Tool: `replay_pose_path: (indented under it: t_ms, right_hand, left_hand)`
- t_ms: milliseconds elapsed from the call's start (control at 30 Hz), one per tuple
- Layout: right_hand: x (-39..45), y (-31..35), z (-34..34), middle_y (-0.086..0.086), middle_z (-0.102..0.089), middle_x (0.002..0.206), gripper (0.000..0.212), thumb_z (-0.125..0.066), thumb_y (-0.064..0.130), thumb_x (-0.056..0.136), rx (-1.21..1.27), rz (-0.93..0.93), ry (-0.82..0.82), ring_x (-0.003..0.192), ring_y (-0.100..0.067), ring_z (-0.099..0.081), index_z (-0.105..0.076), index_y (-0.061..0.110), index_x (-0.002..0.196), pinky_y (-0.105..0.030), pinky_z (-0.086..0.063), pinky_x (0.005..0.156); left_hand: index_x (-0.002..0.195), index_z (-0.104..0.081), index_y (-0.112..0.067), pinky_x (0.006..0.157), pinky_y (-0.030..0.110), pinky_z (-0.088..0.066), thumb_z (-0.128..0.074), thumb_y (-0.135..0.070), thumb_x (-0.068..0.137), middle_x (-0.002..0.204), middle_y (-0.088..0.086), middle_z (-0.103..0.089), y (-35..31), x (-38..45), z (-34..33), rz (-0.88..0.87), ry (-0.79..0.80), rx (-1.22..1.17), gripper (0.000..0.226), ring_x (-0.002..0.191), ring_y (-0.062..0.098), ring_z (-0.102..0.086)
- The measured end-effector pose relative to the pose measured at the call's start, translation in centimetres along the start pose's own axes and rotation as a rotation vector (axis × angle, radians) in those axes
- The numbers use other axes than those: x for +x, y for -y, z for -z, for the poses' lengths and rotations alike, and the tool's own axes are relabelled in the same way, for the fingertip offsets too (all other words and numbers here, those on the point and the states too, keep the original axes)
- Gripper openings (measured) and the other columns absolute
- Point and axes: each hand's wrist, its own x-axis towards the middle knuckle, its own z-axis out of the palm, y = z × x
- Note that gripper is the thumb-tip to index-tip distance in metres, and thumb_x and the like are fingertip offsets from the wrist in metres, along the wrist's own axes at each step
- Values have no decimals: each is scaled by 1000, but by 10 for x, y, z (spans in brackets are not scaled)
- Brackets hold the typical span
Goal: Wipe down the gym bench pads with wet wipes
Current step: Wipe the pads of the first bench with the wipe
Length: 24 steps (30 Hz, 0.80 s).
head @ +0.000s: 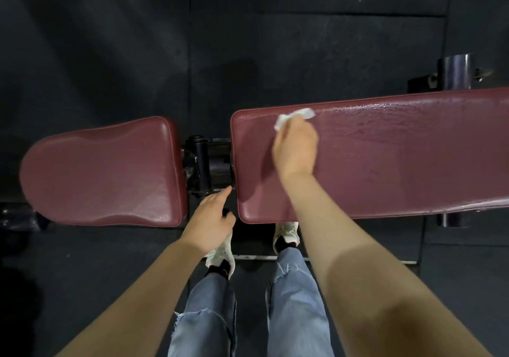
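The right hand (296, 147) grips a crumpled white wet wipe (293, 117) and presses it on the long maroon back pad (399, 158), right of centre in the frame, near the pad's upper edge. Wet streaks shine across the pad's upper right part. The left hand (213, 219) hangs released, fingers loose, over the gap beside the seat pad (104, 172) at centre left, holding nothing. Black rubber floor (110, 53) lies beneath.

bare forearms (344, 246), frayed blue jeans (297, 301) — white sneakers (286, 232)
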Motion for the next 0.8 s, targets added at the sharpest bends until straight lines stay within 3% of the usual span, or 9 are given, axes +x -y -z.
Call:
replay_pose_path:
  t_ms: [100,200,300,400,533,600,667,700,800]
  right_hand:
    - [-13,19,-5,-15,-68,76,43,-50,7,93,-77,450,177,69,-32,-65,-44,-20,125,-35,-43,59]
    - [-8,-18,18,-9,-64,69,31,-62,7,86,-68,842,324,65,-33,-59,-62,0,116,-34,-35,59]
    - [14,-88,49,-6,-69,69,22,-65,22,83,-115,631,246,67,-28,-66,-70,27,104,-31,-47,60]
    - [21,-184,78,-24,-68,78,13,-67,18,83,-170,99,18,73,-43,-65,-68,7,89,-45,-52,67]
    - [-4,-235,87,-32,-65,96,36,-49,30,90,50,-463,-159,89,-49,-60,-56,-2,104,-48,-49,79]
    - [-5,-199,71,-28,-67,102,48,-47,35,91,124,-478,-200,94,-44,-62,-53,-3,121,-45,-47,82]
    - [-8,-136,46,-25,-68,99,57,-49,36,91,90,-368,-160,92,-41,-63,-50,-9,125,-44,-48,79]
    - [-13,-99,31,-25,-69,95,57,-52,32,90,56,-259,-92,86,-38,-65,-49,-12,125,-42,-50,75]
    - [-46,0,-2,-32,-66,100,38,-58,1,79,-83,226,212,71,-34,-68,-58,-9,115,-34,-50,63]
  left_hand:
    - [158,-22,-25,117,28,-18,-49,-16,97,160,-1,-30,1,3,0,4,21,5,67,150,13,-17]
    - [158,-22,-27,115,29,-24,-49,-14,96,158,-1,-34,-6,6,-2,-1,46,-23,68,147,18,-25]
    - [157,-23,-30,114,42,-36,-49,-14,95,157,-3,-37,-11,8,-6,-2,43,-59,69,138,28,-41]
    - [157,-20,-33,108,47,-43,-50,-15,94,158,-6,-35,-8,7,-8,-8,38,-58,72,129,37,-49]
    - [157,-18,-38,96,41,-49,-50,-13,94,158,-5,-35,0,7,-8,-15,38,-50,75,121,40,-53]
    - [156,-20,-40,81,31,-49,-49,-11,94,157,-5,-37,3,8,-8,-12,36,-75,75,94,23,-64]
    - [156,-23,-40,72,21,-44,-49,-8,93,155,-8,-40,4,8,-9,-16,38,-111,75,66,-1,-55]
    - [155,-25,-39,71,16,-43,-48,-6,93,154,-9,-41,4,8,-9,-19,39,-134,74,68,-7,-54]
    - [154,-31,-35,96,11,-33,-47,-2,93,152,-11,-44,6,8,-9,11,32,-185,71,125,-3,-47]
